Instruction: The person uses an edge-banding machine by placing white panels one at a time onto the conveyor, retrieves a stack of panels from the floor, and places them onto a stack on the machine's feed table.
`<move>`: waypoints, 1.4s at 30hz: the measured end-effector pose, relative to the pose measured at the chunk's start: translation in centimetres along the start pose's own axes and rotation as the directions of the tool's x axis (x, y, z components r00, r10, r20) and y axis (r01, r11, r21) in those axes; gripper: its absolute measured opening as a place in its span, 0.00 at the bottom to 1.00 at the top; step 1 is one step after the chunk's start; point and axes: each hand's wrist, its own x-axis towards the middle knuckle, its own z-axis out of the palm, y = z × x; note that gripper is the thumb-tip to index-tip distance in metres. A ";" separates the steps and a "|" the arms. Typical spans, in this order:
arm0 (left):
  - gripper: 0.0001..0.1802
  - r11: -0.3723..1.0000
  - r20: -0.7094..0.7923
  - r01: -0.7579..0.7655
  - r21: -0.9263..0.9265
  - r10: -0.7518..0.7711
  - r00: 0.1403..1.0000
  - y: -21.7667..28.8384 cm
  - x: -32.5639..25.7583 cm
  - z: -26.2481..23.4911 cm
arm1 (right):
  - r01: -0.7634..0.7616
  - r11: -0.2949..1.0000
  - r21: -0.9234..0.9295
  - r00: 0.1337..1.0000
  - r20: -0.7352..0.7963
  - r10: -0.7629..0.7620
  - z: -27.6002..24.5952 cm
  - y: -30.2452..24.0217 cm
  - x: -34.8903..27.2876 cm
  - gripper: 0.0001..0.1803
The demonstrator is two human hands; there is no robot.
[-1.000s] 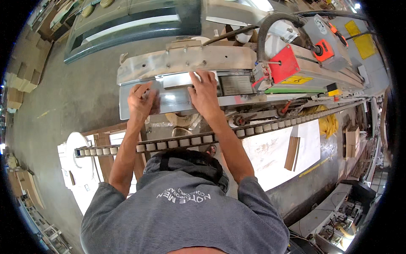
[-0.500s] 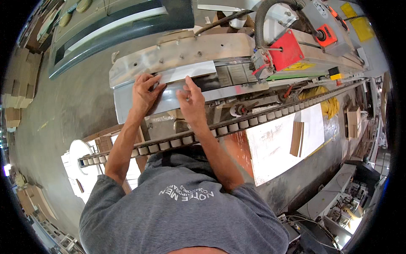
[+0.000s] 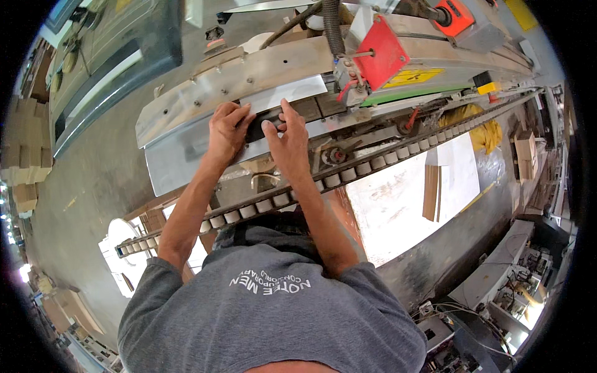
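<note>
A long white strip [image 3: 287, 93] lies along the metal bed of an edge machine, its right end close to the machine head. At the strip's left part, my left hand [image 3: 229, 132] is closed, thumb and fingers pinching its near edge. My right hand [image 3: 288, 140] is just to the right. Its index finger reaches to the strip's near edge, while the thumb stands apart and the other fingers curl. The grey metal infeed plate [image 3: 177, 165] extends left of my hands. Above the strip sits a bolted metal guide [image 3: 205, 84].
A roller rail [image 3: 249, 211] crosses between my body and the machine. The machine head carries a red plate [image 3: 382, 55] and a thick hose [image 3: 333, 28]. A white panel [image 3: 398, 217] with brown strips [image 3: 430, 193] lies right of me. Yellow cloth [image 3: 485, 133] is beyond it.
The white strip has slid right along the bed, closer to the machine head, and both hands have moved with it. The view has shifted, so the machine appears farther left.
</note>
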 end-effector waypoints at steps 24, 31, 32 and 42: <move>0.14 0.980 0.179 0.127 -0.153 -0.099 0.979 8.7 6.0 9.3 | -0.451 0.464 -0.763 0.862 -0.507 0.004 -42.0 11.5 -12.3 0.36; 0.12 0.990 0.101 -0.065 -0.128 0.078 0.992 6.7 1.9 7.3 | -0.419 0.378 -0.826 0.892 -0.452 0.001 -47.5 16.0 -16.3 0.29; 0.12 0.989 0.133 0.035 -0.145 -0.016 0.991 7.2 2.0 7.1 | -0.427 0.379 -0.821 0.890 -0.456 0.014 -47.2 15.7 -16.3 0.27; 0.11 0.936 -0.093 0.177 -0.306 -0.214 0.972 3.7 -2.8 0.4 | 0.158 0.773 -0.614 0.979 -0.007 -0.206 -26.5 -0.9 -8.5 0.29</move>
